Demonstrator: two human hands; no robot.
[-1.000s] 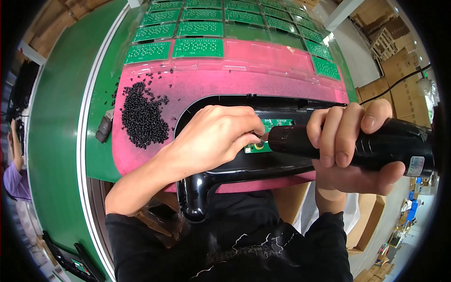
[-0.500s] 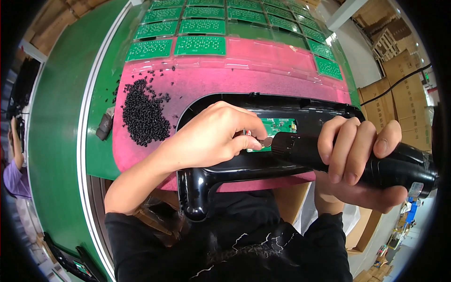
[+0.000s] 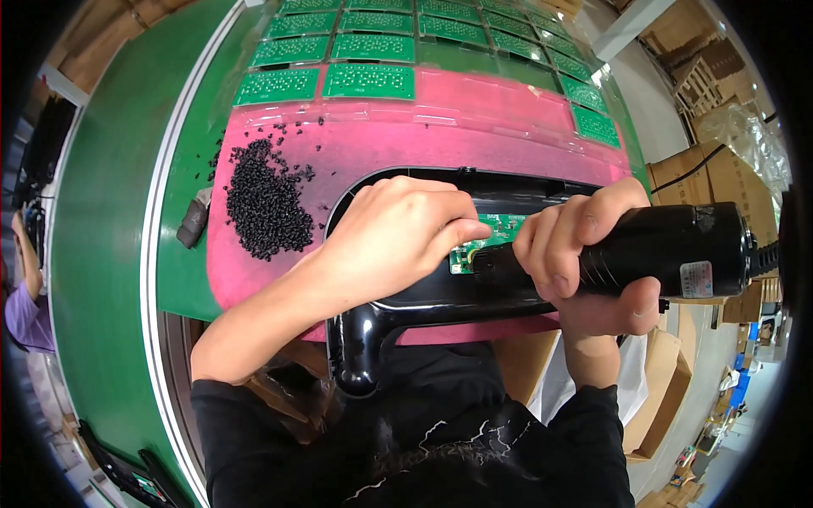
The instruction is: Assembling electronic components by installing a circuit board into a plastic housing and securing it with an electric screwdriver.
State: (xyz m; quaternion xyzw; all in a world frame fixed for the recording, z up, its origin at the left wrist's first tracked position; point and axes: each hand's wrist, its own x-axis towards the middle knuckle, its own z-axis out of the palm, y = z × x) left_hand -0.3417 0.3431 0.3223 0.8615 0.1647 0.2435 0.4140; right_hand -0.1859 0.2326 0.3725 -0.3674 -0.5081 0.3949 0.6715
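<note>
My right hand (image 3: 584, 254) is wrapped round a black electric screwdriver (image 3: 669, 250), which lies almost level. Its dark nose reaches over the lower part of a green circuit board (image 3: 508, 224). That board sits inside a glossy black plastic housing (image 3: 360, 343) with a handle-like arm at its near left. Above the board's left side is my left hand (image 3: 406, 229), closed with thumb and forefinger together. Whatever those fingertips may hold is hidden. The screwdriver's tip and the spot it meets cannot be made out.
A heap of small black pieces, seemingly screws (image 3: 262, 203), lies on the pink mat (image 3: 457, 140) at left. Beyond are clear trays with rows of green boards (image 3: 368, 82). A dark lump (image 3: 193, 222) lies left of the mat. Cardboard boxes (image 3: 720, 178) stand at right.
The screwdriver has swung from sloping down at its rear to nearly level, its nose shifting left onto the board. The small round metal piece near my left fingertips is no longer visible.
</note>
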